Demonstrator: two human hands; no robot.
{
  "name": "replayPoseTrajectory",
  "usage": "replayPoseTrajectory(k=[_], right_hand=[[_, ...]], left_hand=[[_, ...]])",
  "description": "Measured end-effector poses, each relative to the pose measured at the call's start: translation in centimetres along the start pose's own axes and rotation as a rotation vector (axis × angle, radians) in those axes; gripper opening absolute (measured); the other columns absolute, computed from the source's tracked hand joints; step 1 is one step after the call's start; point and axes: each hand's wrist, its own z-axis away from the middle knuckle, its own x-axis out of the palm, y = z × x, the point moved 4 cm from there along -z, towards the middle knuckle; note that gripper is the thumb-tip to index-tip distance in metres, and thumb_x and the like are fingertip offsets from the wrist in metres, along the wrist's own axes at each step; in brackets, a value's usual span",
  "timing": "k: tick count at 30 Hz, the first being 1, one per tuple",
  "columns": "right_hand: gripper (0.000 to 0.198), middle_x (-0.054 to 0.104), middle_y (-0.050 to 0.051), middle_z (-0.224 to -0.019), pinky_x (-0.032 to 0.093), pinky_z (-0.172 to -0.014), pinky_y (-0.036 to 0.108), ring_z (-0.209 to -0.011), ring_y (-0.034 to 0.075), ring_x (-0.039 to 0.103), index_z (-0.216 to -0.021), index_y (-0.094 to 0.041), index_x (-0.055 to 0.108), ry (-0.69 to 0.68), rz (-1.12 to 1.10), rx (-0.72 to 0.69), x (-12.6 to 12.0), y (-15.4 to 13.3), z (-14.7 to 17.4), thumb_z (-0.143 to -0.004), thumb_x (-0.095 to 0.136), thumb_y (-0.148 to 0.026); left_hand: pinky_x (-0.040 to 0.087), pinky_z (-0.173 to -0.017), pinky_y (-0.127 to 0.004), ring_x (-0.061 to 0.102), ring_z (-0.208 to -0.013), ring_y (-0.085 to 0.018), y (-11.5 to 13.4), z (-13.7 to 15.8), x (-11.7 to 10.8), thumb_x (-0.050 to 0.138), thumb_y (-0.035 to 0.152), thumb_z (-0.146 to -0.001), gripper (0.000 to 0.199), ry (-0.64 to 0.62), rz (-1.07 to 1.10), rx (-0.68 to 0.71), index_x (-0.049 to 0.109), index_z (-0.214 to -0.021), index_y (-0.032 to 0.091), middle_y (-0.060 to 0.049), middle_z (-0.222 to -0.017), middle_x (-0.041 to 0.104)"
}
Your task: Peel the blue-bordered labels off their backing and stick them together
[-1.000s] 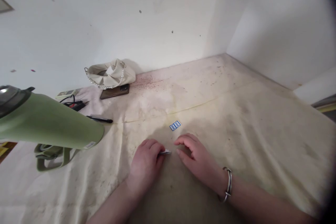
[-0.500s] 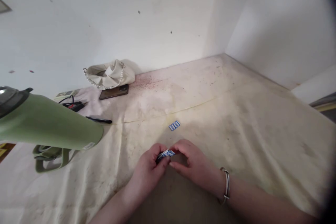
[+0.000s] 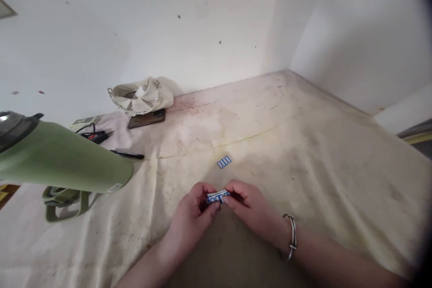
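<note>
A small stack of blue-and-white cards (image 3: 218, 196) is pinched between my two hands at the front of the cloth. My left hand (image 3: 197, 210) grips its left end with thumb and fingers. At the right end, my right hand (image 3: 248, 202) is closed on the same stack, thumb in front and fingers behind. The printing on the cards is too small to read. Just beyond my hands, a blue-and-white striped piece (image 3: 224, 161) lies flat on the cloth. A silver bangle (image 3: 292, 237) circles my right wrist.
To the left stands a large green bottle (image 3: 67, 157), with a green strap (image 3: 64, 209) beside it. A black pen (image 3: 127, 155), a dark phone (image 3: 146, 119) and a cream bag (image 3: 141, 94) with a beaded chain lie farther back. White walls border the stained, wrinkled cloth (image 3: 303, 166).
My right hand has moved a little to the left and closed on the right end of the stack. The stack now shows flatter and more level. The striped piece has not moved.
</note>
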Motion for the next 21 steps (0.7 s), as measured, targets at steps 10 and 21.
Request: replayPoseTrajectory(k=[10,21], right_hand=[[0.01,0.055,-0.001,-0.07,0.039,-0.056,0.024,-0.063,0.013,0.049,-0.08,-0.018,0.056,0.036,0.007,-0.003,0.1,0.4,-0.1,-0.083,0.049,-0.024],[0.028,0.058,0.011,-0.105,0.044,-0.075,0.032,-0.09,0.022,0.056,-0.109,-0.016,0.053,0.348,0.605,0.045,-3.7,1.5,-4.6,-0.084,0.051,-0.028]], left_hand=[[0.035,-0.056,-0.02,0.046,-0.058,-0.01,-0.7,-0.8,-0.2,0.058,0.025,-0.078,0.008,0.059,0.258,-0.047,0.053,-0.077,0.018,0.004,-0.061,0.052],[0.031,-0.049,-0.019,0.043,-0.047,-0.008,-1.3,-1.2,-1.0,0.062,0.03,-0.075,0.018,0.136,0.556,-0.104,0.048,-0.076,0.019,0.006,-0.054,0.054]])
